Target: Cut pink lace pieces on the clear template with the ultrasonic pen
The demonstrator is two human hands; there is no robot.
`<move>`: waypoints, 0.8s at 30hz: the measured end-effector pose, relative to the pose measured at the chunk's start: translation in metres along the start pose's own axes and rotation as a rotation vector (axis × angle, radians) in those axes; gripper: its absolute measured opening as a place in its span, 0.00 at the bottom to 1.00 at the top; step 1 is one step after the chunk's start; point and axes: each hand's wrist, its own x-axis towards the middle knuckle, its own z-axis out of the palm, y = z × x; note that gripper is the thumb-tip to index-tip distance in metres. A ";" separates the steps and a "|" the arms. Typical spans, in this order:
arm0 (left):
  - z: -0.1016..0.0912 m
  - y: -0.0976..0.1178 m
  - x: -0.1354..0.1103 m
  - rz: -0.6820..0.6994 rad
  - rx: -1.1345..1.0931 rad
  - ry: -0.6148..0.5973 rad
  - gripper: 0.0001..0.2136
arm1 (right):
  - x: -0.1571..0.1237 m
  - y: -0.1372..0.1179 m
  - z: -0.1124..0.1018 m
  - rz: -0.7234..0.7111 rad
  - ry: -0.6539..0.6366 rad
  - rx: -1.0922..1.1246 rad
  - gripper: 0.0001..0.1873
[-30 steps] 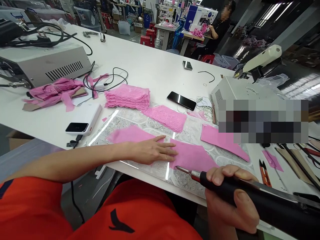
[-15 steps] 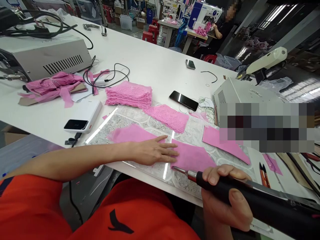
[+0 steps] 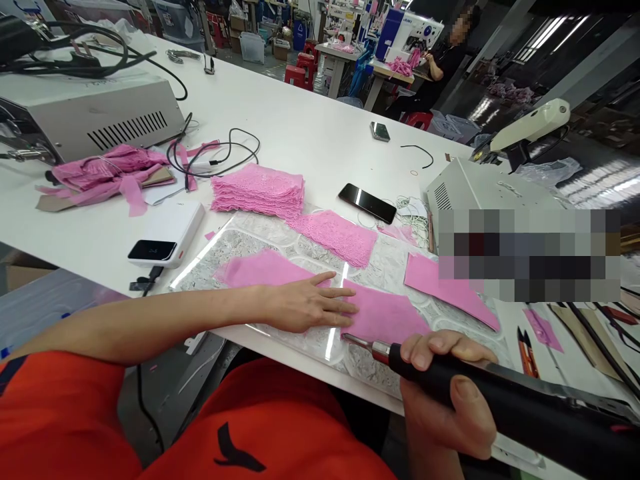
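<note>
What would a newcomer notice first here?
Probably the big black tool in the right hand, lower right. Its metal tip is at the near-left corner of a pink fabric piece, whose left edge the left hand touches. Beyond, toward the left, sits a thick pink stack.

Probably "JUKI" on the blue-white sewing machine [image 3: 411,35]

Landmark: pink fabric piece [image 3: 385,312] beneath the outstretched fingertips. The metal tip [image 3: 356,341] of the black-handled tool [image 3: 540,407] has travelled leftward along the piece's near edge and now sits at its near left corner. The right hand [image 3: 445,423], gripping the handle, has shifted leftward relative to the piece by a similar amount.
</note>
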 end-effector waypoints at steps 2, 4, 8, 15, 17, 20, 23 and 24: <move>0.000 0.000 0.000 -0.002 -0.015 0.009 0.25 | 0.000 -0.001 0.000 0.002 -0.012 -0.013 0.06; 0.000 -0.001 0.001 -0.002 -0.020 0.004 0.26 | -0.001 -0.001 -0.001 -0.005 -0.019 -0.030 0.05; -0.003 0.001 0.002 -0.005 -0.027 -0.026 0.26 | 0.000 -0.002 0.000 -0.018 -0.016 -0.050 0.05; -0.023 0.001 -0.011 -0.057 -0.116 0.204 0.20 | 0.002 -0.006 0.002 0.005 0.061 0.001 0.09; -0.025 0.000 -0.022 -0.058 -0.136 0.263 0.18 | 0.002 -0.007 0.003 0.004 0.060 0.009 0.10; -0.022 -0.001 -0.044 -0.049 -0.148 0.299 0.17 | 0.003 -0.006 -0.001 -0.016 0.063 0.006 0.10; -0.016 -0.004 -0.065 -0.035 -0.144 0.270 0.16 | 0.005 -0.005 -0.006 -0.027 0.107 0.002 0.11; -0.015 -0.005 -0.071 -0.030 -0.140 0.253 0.17 | 0.005 -0.005 -0.008 -0.026 0.117 0.003 0.11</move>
